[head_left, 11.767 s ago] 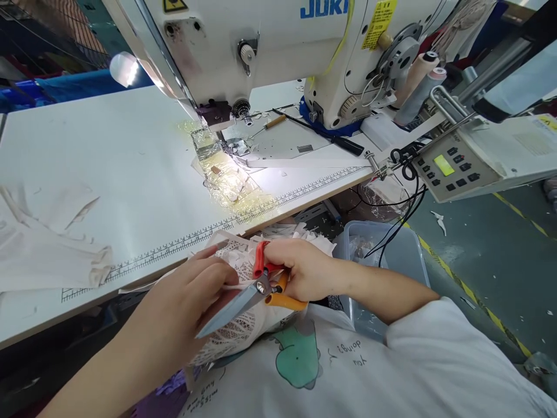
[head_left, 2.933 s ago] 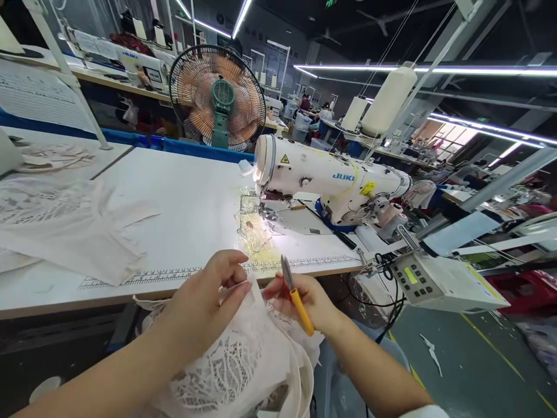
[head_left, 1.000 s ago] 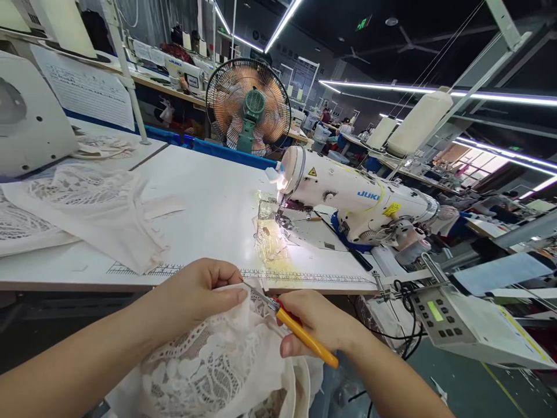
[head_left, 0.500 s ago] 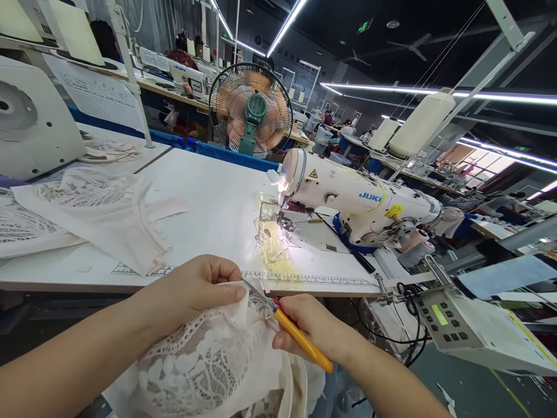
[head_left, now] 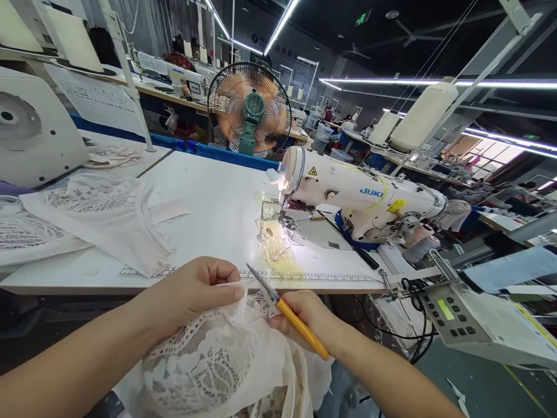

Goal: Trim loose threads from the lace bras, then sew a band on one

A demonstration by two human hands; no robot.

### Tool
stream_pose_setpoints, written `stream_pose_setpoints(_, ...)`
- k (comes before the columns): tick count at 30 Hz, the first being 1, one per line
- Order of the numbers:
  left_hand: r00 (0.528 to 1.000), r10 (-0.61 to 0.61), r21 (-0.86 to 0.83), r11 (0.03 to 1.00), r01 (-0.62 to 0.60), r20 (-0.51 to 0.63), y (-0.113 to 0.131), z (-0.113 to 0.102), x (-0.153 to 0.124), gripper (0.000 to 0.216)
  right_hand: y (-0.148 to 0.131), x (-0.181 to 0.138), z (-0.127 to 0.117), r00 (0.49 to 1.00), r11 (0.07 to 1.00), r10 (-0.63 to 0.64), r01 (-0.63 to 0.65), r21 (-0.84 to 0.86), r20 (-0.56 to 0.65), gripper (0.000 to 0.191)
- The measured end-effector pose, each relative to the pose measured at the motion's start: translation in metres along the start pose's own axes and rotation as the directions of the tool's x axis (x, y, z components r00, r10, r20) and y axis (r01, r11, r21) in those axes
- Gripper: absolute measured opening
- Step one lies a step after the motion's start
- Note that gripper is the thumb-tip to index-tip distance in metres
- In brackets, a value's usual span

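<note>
A white lace garment [head_left: 209, 366], looking like a bra, hangs in front of the table edge. My left hand [head_left: 206, 290] pinches its upper edge between thumb and fingers. In my right hand [head_left: 307, 319] is a pair of scissors [head_left: 300, 328] with orange handles, its pointed blades rising up and left past the garment's edge. The blade tips stand just right of my left fingertips, above the table's front edge, apart from the cloth. My right fingers also reach the fabric behind the handles, where their hold is partly hidden.
A white JUKI sewing machine [head_left: 343, 188] stands lit on the white table [head_left: 209, 203], with a printed ruler [head_left: 331, 277] along the front edge. More lace pieces [head_left: 108, 209] lie at left. A control box [head_left: 456, 319] is at right, a fan [head_left: 250, 110] behind.
The scissors have drawn slightly back from my left fingertips, and their blades now show more clearly against the table. My left hand keeps its pinch on the garment. The view has shifted a little.
</note>
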State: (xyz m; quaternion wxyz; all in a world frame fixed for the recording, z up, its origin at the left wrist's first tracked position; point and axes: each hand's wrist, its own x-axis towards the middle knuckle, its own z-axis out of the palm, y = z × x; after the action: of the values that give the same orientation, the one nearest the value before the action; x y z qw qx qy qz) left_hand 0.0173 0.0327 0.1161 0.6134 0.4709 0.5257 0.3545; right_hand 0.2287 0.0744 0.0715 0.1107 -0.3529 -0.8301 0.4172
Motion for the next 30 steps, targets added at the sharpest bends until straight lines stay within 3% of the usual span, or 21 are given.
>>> stream_pose_setpoints(3,0.998,0.039,0.04,0.999,-0.037,-0.048,-0.002,-0.002,-0.004,0.031,-0.002,-0.001,-0.008,0.996,1.0,0.012,-0.01,0.016,-0.088,0.039)
stream_pose_setpoints(6,0.986,0.107,0.054,0.993,-0.1,-0.126,-0.006,-0.005,-0.007,0.03,-0.005,-0.002,-0.013,0.984,0.997,-0.051,0.06,0.049,-0.171,0.038)
stream_pose_setpoints(9,0.954,0.221,0.045,0.975,-0.216,-0.202,-0.008,-0.007,-0.008,0.026,-0.011,0.0,-0.008,0.975,0.974,-0.126,0.157,0.164,-0.183,0.042)
stream_pose_setpoints(11,0.932,0.249,0.023,0.967,-0.252,-0.263,-0.007,-0.007,-0.009,0.019,-0.015,0.002,0.0,0.979,0.961,-0.12,0.156,0.227,-0.166,0.042)
stream_pose_setpoints(16,0.837,0.164,-0.047,0.974,-0.22,-0.522,-0.008,-0.005,-0.015,0.013,-0.021,0.003,0.016,0.99,0.964,0.006,0.033,0.264,-0.143,0.034)
stream_pose_setpoints(21,0.785,0.171,-0.006,0.976,-0.218,-0.596,-0.012,-0.01,-0.02,0.023,-0.016,-0.002,0.02,0.983,0.921,-0.066,0.126,0.369,-0.169,0.031)
stream_pose_setpoints(26,0.761,0.113,-0.079,0.974,-0.211,-0.639,-0.012,-0.005,-0.021,0.032,-0.009,-0.002,0.021,0.974,0.944,-0.199,0.22,0.247,-0.107,0.019)
stream_pose_setpoints(30,0.723,0.041,-0.126,0.976,-0.177,-0.69,-0.005,0.005,-0.02,0.027,-0.008,-0.002,0.014,0.953,0.936,-0.29,0.301,0.184,-0.084,0.02)
